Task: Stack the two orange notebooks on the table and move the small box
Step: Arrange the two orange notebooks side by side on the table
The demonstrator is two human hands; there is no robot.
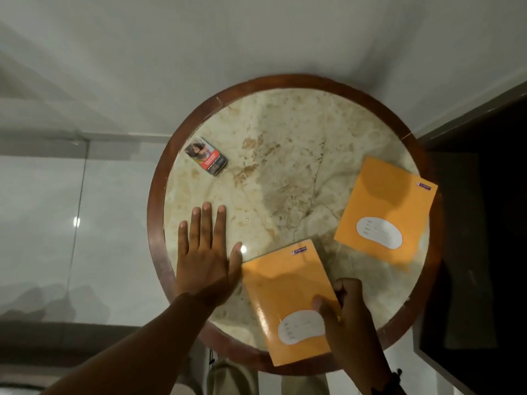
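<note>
Orange notebooks lie apart on the round marble desk (285, 132): the near notebook (285, 297) at the near edge, slightly overhanging the wooden rim, and the far notebook (385, 206) at the right edge. The right hand (346, 312) pinches the near notebook's right side, thumb on its cover. The left hand (206, 252) rests flat and released, fingers spread, just left of it. The small box (206, 156) sits far left, well apart.

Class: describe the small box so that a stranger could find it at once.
Start at the round marble table with its wooden rim. The small box lies at its far left, beyond the flat left hand. It alone is dark with a red band; both notebooks are orange.
</note>
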